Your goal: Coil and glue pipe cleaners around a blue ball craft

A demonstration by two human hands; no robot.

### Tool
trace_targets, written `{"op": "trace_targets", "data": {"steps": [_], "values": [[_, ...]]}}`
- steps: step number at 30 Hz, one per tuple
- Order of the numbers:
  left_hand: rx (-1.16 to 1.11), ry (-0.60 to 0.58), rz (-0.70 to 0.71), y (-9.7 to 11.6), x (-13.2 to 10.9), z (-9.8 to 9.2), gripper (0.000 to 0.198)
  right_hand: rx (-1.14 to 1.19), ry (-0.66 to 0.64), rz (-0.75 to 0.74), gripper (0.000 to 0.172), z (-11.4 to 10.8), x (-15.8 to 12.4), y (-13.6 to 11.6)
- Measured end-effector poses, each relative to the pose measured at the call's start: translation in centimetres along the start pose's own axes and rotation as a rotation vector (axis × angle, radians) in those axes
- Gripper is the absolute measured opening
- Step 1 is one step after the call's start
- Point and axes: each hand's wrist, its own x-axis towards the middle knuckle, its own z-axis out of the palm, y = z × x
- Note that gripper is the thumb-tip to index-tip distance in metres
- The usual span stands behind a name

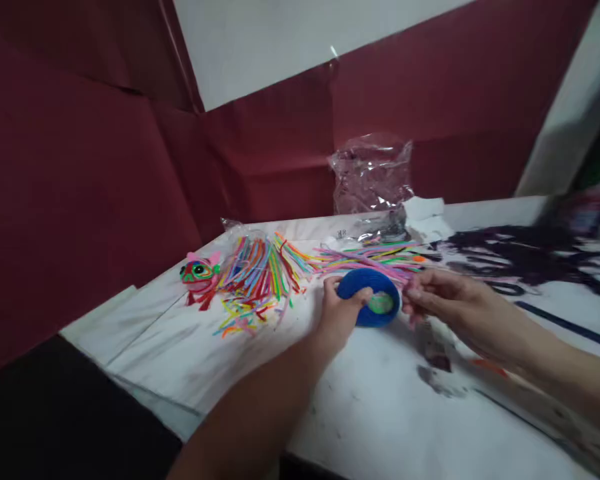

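Observation:
My left hand (343, 307) grips a blue ring-shaped roll (363, 283), thumb on its face and fingers round its left edge. The roll looks like wound tape or ribbon, with a pale green patch (381, 303) in its centre; blur hides the exact kind. Just right of it, my right hand (437, 293) is closed in a pinch on a small pink piece (412, 300), which is too blurred to name. Behind both hands lies a loose bundle of coloured pipe cleaners (365, 257).
More pipe cleaners (260, 263) fan out at left, with short cut bits (243, 317) before them. A colourful animal-head figure (200, 273) stands beyond. A clear plastic bag (373, 173) leans on the maroon wall covering (270, 147). Dark strands (525, 257) lie at right.

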Motion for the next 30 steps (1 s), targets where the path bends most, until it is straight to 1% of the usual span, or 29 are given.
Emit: {"op": "trace_targets", "data": {"steps": [4, 8, 9, 11, 13, 14, 16, 18, 22, 26, 30], "values": [[0.028, 0.006, -0.011, 0.0, 0.3, -0.3, 0.054, -0.022, 0.022, 0.020, 0.046, -0.8, -0.6, 0.9], [0.034, 0.021, 0.000, 0.1, 0.4, -0.5, 0.054, -0.063, -0.031, 0.014, 0.047, -1.3, -0.2, 1.8], [0.031, 0.024, 0.001, 0.1, 0.4, -0.6, 0.053, -0.089, -0.025, -0.002, 0.047, -1.4, -0.1, 2.1], [0.043, 0.033, -0.004, 0.1, 0.4, -0.8, 0.053, -0.179, 0.035, -0.050, 0.046, -1.5, 0.1, 2.3], [0.084, 0.053, -0.014, 0.2, 0.4, -0.9, 0.052, -0.278, 0.095, -0.095, 0.042, -1.5, 0.1, 2.2], [0.094, 0.065, -0.009, 0.3, 0.4, -0.9, 0.052, -0.311, 0.104, -0.112, 0.039, -1.4, 0.0, 2.0], [0.099, 0.074, -0.001, 0.4, 0.4, -1.0, 0.049, -0.316, 0.067, -0.128, 0.031, -1.1, -0.1, 1.6], [0.098, 0.071, 0.004, 0.6, 0.5, -1.0, 0.050, -0.279, 0.050, -0.106, 0.026, -0.7, -0.1, 1.3], [0.103, 0.055, 0.015, 0.7, 0.8, -1.0, 0.052, -0.232, 0.067, -0.077, 0.021, -0.4, 0.3, 1.3], [0.108, 0.019, 0.016, 0.6, 0.7, -1.0, 0.053, -0.296, 0.099, -0.121, 0.019, -0.6, 0.3, 1.5], [0.118, 0.006, 0.021, 0.4, 0.7, -1.2, 0.052, -0.327, 0.080, -0.138, 0.017, -0.7, 0.2, 2.2]]}}
